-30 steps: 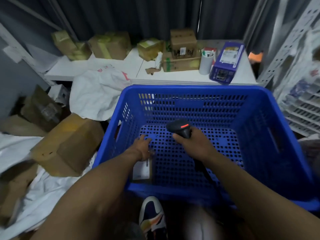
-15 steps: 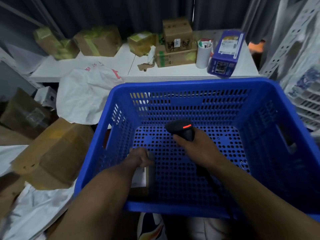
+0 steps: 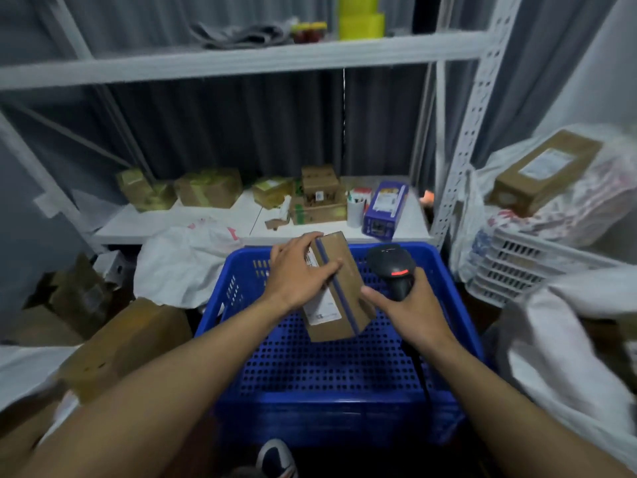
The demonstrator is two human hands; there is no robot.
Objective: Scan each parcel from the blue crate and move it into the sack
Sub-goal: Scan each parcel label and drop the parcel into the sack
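Observation:
My left hand grips a brown cardboard parcel with a blue tape stripe and a white label, held above the blue crate. The black handheld scanner, its red light glowing, is in my right hand, just right of the parcel; that thumb touches the parcel's right edge. The crate's perforated floor shows no other parcel. A white sack lies at the right, and another white sack lies left of the crate's far corner.
A low white shelf behind the crate carries several taped boxes, a white cup and a purple box. A big cardboard box sits at the left. White baskets and a labelled box are at the right.
My left hand has lifted the parcel from the crate's near-left floor up above the crate. The right hand with the scanner rose beside it. The camera has tilted upward.

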